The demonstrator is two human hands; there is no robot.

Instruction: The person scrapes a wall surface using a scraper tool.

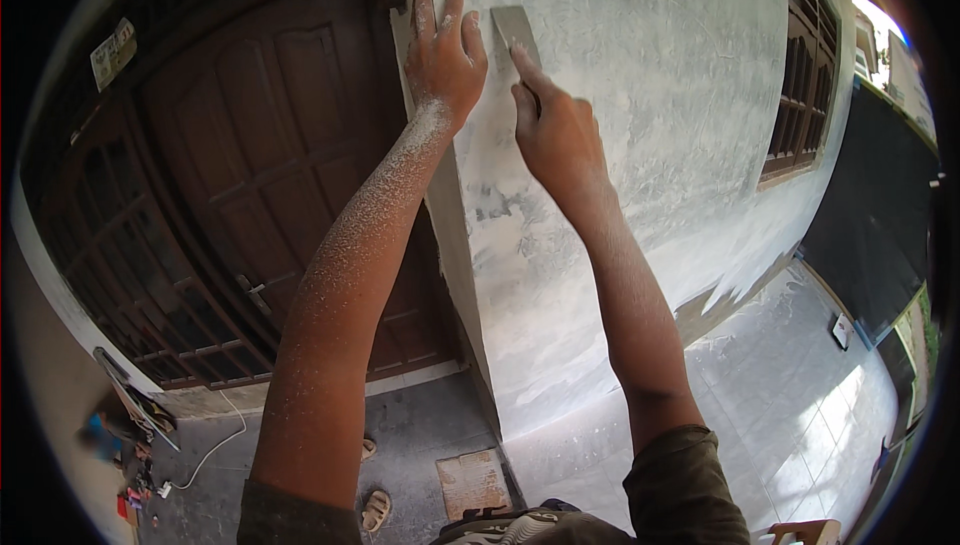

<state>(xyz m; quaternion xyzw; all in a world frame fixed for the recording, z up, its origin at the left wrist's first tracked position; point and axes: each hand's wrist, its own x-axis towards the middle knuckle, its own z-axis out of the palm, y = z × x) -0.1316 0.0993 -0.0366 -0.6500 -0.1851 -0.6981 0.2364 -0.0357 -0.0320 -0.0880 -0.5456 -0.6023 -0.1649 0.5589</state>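
Observation:
A putty knife [513, 27] with a flat grey blade is in my right hand [562, 135]. My index finger stretches along the blade, which lies against the patchy grey-white wall [660, 125]; the handle is mostly hidden in my grip. Up at the wall's outer corner, beside the blade, my left hand [443, 63] rests with fingers spread and nothing held. Pale dust coats my left wrist and forearm.
Left of the corner stands a dark brown wooden door [265, 110]. A barred window [803, 70] is set in the wall at right. Below lie a cardboard piece [473, 485], a sandal [376, 511] and a white cable [215, 460]. A dark panel [865, 205] stands far right.

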